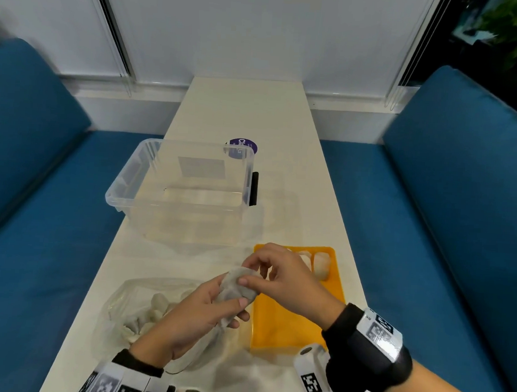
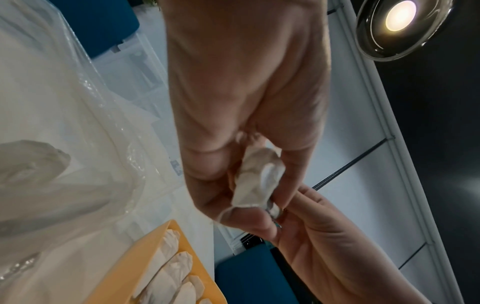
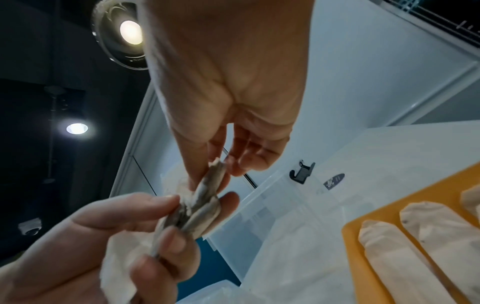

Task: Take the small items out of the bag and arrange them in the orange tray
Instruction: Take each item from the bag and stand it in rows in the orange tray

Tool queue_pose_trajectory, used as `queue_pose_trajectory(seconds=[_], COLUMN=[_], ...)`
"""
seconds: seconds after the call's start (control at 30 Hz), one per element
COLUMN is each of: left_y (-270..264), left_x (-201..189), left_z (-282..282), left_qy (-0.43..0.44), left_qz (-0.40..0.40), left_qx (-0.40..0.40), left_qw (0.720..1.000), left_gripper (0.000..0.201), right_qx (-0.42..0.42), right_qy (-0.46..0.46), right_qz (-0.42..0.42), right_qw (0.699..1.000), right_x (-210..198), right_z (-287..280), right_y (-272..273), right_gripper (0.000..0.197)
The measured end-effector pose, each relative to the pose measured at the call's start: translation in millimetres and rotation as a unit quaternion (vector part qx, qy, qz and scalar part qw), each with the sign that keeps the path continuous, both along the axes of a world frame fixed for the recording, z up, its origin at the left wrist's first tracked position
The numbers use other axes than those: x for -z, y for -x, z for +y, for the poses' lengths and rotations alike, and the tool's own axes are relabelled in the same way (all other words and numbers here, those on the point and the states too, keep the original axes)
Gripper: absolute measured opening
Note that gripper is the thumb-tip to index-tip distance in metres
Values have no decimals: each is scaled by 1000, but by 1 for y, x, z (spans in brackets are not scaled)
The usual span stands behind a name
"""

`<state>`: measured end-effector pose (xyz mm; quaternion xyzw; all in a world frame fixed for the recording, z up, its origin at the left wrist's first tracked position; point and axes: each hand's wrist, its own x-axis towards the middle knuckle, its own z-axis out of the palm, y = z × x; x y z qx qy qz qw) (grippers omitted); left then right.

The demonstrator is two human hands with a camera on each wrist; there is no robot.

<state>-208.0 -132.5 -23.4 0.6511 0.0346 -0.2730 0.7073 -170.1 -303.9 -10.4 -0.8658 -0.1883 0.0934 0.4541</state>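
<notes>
Both hands hold one small white-grey cloth item [image 1: 237,286] above the table, just left of the orange tray [image 1: 286,326]. My left hand [image 1: 215,307] grips its lower part with thumb and curled fingers. My right hand [image 1: 251,275] pinches its upper edge between thumb and forefinger. The same item [image 2: 255,176] shows crumpled in the left wrist view and folded [image 3: 200,205] in the right wrist view. Several pale items [image 3: 405,253] lie side by side at the tray's far end [image 1: 321,263]. The clear plastic bag [image 1: 125,311], with more items [image 1: 152,313] inside, lies at the near left.
A clear plastic bin [image 1: 179,188] stands beyond the bag with a black clip [image 1: 254,188] on its right side. A purple round sticker [image 1: 242,147] lies behind it. Blue benches [image 1: 460,206] flank the narrow white table [image 1: 247,105].
</notes>
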Motion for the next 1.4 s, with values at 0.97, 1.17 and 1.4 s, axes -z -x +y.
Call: queue_pose_trajectory(seconds=[0.97,1.17,1.4], left_y=[-6,-5,2], left_x=[11,14,21], left_z=[-5,17,29], left_qy=[-146,-122,-119], left_qz=[-128,-95,-60], left_qx=[-25,-95,-134], left_qw=[981,983,982], left_gripper=[8,12,16], right_qx=[36,222,240], right_qy=[-99,96,190], right_qz=[156,101,140], right_qw=[982,965,942], right_x=[16,52,83], right_z=[-54,-115,-120], right_y=[-1,-30,-48], right_gripper=[6,3,9])
